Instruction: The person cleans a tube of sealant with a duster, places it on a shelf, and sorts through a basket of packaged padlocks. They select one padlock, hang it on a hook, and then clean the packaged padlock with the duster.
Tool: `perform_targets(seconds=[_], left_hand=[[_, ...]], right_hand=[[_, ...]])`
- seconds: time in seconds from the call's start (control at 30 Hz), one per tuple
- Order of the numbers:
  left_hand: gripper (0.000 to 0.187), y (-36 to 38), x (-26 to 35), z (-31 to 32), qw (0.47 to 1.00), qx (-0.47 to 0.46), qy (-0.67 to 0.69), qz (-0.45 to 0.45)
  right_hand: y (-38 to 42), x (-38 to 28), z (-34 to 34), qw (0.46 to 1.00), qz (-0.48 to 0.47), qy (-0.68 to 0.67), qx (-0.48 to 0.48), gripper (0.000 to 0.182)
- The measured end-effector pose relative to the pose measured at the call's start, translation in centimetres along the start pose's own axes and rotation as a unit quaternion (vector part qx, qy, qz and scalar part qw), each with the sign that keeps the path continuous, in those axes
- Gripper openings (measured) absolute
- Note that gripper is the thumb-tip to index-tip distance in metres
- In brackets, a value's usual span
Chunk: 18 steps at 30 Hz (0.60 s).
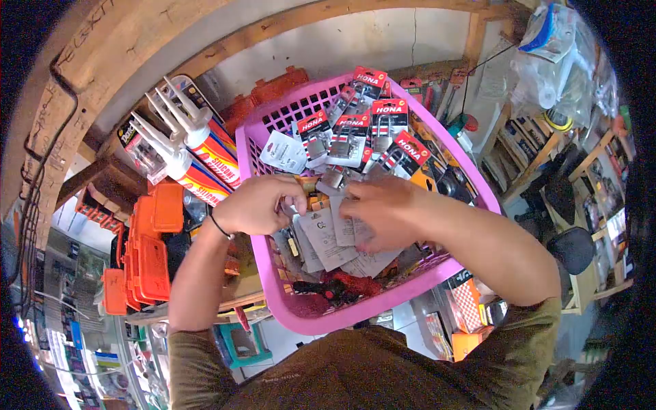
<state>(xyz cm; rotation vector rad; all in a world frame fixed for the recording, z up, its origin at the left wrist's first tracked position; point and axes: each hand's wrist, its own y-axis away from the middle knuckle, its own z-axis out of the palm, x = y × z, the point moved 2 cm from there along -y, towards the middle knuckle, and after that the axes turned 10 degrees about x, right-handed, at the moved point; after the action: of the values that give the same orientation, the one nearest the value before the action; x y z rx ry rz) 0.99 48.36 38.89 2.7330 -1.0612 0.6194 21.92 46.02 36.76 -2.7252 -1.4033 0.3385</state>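
A pink plastic basket (pixel 369 313) stands in front of me, full of packaged goods. Red-topped padlock packs (pixel 352 130) lie in its far half, beside a white card pack (pixel 283 152). My left hand (pixel 266 205), with a dark band at the wrist, reaches over the basket's left side; its fingers are curled, and what they hold, if anything, is hidden. My right hand (pixel 379 208) is over the middle, its fingers bent down at white printed cards (pixel 328 236); whether it grips one I cannot tell. A loose-looking padlock pack (pixel 333 179) lies between the hands.
Silicone tubes (pixel 212 154) with white nozzles stand left of the basket. Orange plastic boxes (pixel 147 249) hang or stack at the left. Plastic bags (pixel 557 61) hang at the upper right, above wooden shelves (pixel 526 147). A green stool (pixel 239 345) is below.
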Motion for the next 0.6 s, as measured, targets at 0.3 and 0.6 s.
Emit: perform_targets(seconds=[0.3,0.6], left_hand=[[0.044,-0.7,4.2,3.2,0.985,0.023,-0.068,0.156],[0.051,-1.4,5.3,4.7,0.985,-0.075,-0.133,0.084]], right_hand=[[-0.6,0.1,-1.2,0.990,0.098,0.065,-0.082,0.036],[0.6,5.1,-2.7,0.962,0.127,-0.105,0.219,0.016]])
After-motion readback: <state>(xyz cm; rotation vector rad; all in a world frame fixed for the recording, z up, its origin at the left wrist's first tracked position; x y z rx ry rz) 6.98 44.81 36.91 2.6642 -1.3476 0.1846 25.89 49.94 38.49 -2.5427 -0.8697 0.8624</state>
